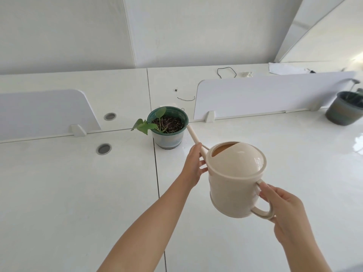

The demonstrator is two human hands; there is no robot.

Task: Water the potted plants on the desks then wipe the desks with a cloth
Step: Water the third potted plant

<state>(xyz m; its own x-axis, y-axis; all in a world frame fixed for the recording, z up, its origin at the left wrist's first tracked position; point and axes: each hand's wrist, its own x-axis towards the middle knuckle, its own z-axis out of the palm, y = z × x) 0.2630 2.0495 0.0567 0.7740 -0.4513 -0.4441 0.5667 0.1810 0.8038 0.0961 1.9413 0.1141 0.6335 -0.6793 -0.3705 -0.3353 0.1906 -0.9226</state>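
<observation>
Green leaves point(145, 125) droop over the left rim of a green-rimmed pot point(169, 138) w/ dark soil point(169, 123) in it. The pot stands on the white desk point(78, 193). Just right of the pot, the left hand point(194, 165) is curled round the spout point(193, 137), whose tip is at the pot's right rim. Further right of the pot, a cream watering can point(235, 183) is held off the desk (contents can't be made out thru the top opening). The right hand point(282, 209) is clenched round its handle. Far right of the pot is a second dark pot point(343, 108), blurred.
</observation>
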